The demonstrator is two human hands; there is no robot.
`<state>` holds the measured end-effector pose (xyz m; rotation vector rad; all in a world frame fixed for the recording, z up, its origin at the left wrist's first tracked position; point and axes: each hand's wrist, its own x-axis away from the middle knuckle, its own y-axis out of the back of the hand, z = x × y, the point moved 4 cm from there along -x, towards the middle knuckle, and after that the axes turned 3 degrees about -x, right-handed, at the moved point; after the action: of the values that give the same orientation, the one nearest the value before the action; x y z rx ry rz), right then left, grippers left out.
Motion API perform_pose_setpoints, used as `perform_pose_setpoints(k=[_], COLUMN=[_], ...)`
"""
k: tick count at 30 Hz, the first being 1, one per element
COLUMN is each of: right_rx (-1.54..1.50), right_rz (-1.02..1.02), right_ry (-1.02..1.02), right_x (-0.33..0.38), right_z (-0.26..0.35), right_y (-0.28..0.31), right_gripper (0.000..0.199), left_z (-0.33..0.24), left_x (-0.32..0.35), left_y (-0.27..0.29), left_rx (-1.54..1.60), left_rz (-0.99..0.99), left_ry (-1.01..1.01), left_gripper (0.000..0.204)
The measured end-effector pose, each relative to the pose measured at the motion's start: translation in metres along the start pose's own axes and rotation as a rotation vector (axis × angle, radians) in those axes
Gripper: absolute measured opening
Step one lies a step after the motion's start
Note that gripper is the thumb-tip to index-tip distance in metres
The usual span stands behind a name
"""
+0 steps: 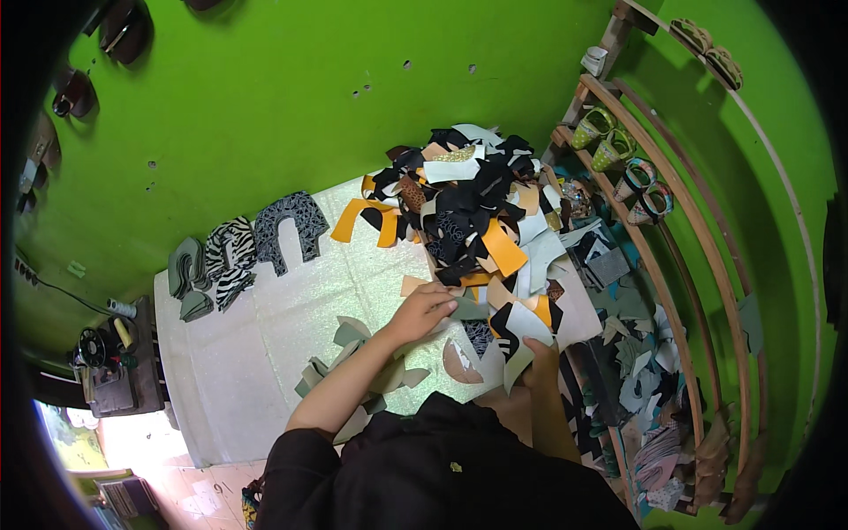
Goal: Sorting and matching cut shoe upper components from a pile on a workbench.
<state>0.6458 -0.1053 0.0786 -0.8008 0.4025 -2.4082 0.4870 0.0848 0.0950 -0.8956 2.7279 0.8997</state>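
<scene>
My left hand (422, 309) rests at the near edge of a big heap of cut shoe-upper pieces (473, 212) in black, orange, tan and pale grey, fingers curled on a tan piece there. My right hand (541, 364) pinches a pale grey-green cut piece (521, 340) at the heap's near right side. A smaller bunch of grey-green and cream pieces (353, 371) lies under my left forearm on the white table (265, 327).
Patterned U-shaped uppers, zebra and dark print (256, 243), lie in a row at the table's far left. A wooden shoe rack (654, 230) with pairs of shoes stands at the right, with scraps on the floor (636, 371). A sewing machine (102, 362) sits far left.
</scene>
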Motion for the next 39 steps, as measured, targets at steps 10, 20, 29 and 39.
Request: perform_pose_setpoints(k=[10,20,29,39], right_rx=[0.104,0.843,1.032,2.018], right_rz=[0.401,0.543,0.406,0.457], right_ry=[-0.17,1.008,1.018,0.713], right_x=[0.019,-0.026,-0.033,-0.066], right_z=[0.04,0.185,0.054,-0.037], right_y=[-0.045,-0.211,-0.146,-0.035], right_gripper=[0.042,0.046,0.024,0.047], left_z=[-0.004,0.02,-0.011,0.041], left_x=[0.12,0.18,0.094,0.001], left_y=[0.067,0.086,0.046,-0.098], left_rx=[0.416,-0.417,-0.534,-0.821], left_rz=[0.002,0.096,-0.117,0.142], left_ry=[0.726,0.922,0.359,-0.07], left_gripper=[0.03,0.031,0.021,0.039])
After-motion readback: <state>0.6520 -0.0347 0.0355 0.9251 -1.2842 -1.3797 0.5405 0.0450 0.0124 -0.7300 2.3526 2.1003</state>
